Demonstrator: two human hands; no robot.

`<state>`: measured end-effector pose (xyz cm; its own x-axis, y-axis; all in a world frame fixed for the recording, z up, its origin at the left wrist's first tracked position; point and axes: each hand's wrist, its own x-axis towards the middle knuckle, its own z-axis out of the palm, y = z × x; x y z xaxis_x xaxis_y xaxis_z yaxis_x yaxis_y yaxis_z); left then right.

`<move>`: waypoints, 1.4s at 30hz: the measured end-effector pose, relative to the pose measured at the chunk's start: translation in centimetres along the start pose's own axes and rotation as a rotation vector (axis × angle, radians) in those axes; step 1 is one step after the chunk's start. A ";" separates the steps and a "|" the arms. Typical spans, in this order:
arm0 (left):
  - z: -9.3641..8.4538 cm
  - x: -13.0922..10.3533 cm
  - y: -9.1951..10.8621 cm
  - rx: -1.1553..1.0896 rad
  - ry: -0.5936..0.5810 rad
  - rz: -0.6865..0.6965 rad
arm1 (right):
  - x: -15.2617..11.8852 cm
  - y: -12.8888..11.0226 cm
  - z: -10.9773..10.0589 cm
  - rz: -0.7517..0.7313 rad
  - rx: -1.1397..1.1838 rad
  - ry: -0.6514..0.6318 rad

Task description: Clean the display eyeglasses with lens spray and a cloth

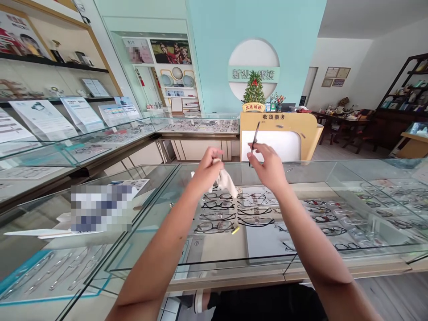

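A crumpled off-white cloth hangs from my left hand, pinched between thumb and fingers above the glass display counter. To its right, my right hand grips a pair of dark-framed glasses, seen nearly edge-on and held upright. The two hands are apart, and the cloth does not touch the glasses. Below them, under the glass, several eyeglass frames lie in rows. My right fingers hide part of the held frame.
Papers lie on the counter glass at left. More frames fill the case at right. Sign cards stand on the left-hand case. Farther back are a yellow cashier desk and a small potted tree.
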<state>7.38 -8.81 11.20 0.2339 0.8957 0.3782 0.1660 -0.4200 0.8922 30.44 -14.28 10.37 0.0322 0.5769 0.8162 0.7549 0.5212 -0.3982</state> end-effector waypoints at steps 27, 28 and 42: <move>-0.4 -0.5 -8.7 0.920 -0.433 0.026 | -7.1 5.1 5.1 0.040 -0.154 -0.121; -0.5 -0.4 -8.6 0.906 -0.391 0.076 | -7.1 5.1 5.1 0.039 -0.156 -0.121; -4.2 3.3 -13.4 0.622 0.582 -0.245 | -7.2 4.7 4.9 0.072 -0.120 -0.127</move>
<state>1.87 0.35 1.54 -0.3730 0.8321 0.4104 0.6776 -0.0579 0.7331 30.52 -12.85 0.57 0.0121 0.6890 0.7247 0.8267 0.4008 -0.3948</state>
